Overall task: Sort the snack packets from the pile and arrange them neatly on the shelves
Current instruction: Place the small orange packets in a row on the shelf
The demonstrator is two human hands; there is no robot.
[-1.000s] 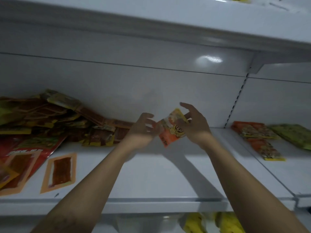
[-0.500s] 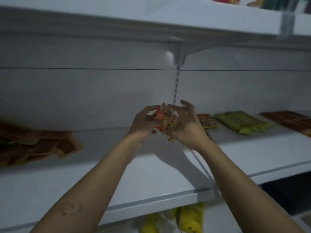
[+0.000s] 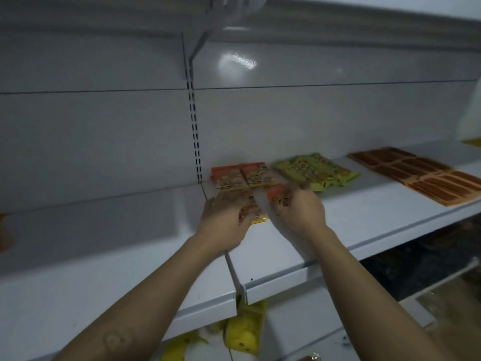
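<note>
On the shelf (image 3: 364, 222), no longer midair: hands (image 3: 224, 217) (image 3: 299, 208), orange packets (image 3: 274, 192).

— Back wall?
— Pale grey metal back panel (image 3: 312, 121), one horizontal seam (image 3: 338, 85) across it. A black slotted upright (image 3: 194, 121) runs down the middle.
— Shelving?
— White. The right shelf board (image 3: 364, 212) and left shelf board (image 3: 104, 243) butt together below the upright. The upper shelf (image 3: 364, 24) sits overhead on an angled bracket (image 3: 200, 43).
— Light?
— Dim. There is one bright glare patch (image 3: 236, 62) high on the panel. It is dark under the right board, and no detail shows.
</note>
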